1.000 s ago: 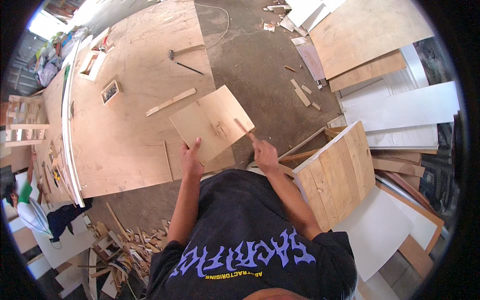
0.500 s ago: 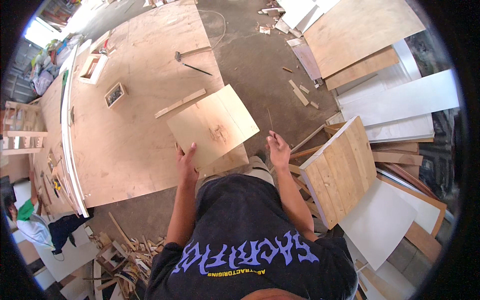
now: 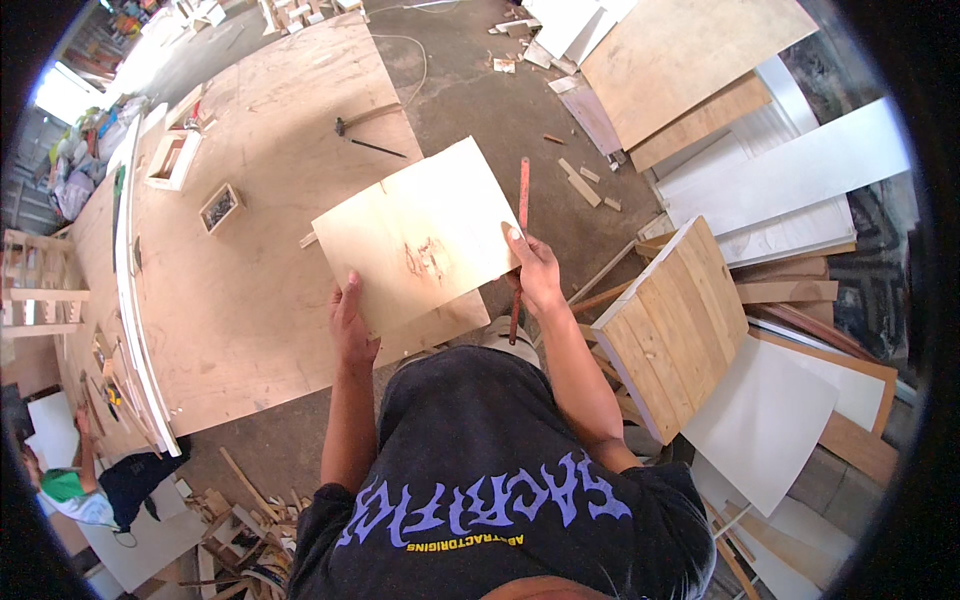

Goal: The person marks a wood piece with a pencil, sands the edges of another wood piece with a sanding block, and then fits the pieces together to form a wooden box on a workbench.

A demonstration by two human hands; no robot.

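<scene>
Two edges of a pale wooden panel (image 3: 425, 225) are gripped, mid-frame, by left hand (image 3: 350, 326) and right hand (image 3: 538, 272), a thin red strip (image 3: 525, 190) apparently held by the latter; inspection is seemingly in hand, and steady support is called for next.

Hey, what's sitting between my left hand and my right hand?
In the head view, a pale wooden panel spans that stretch, with your left hand and right hand each gripping an edge.
</scene>
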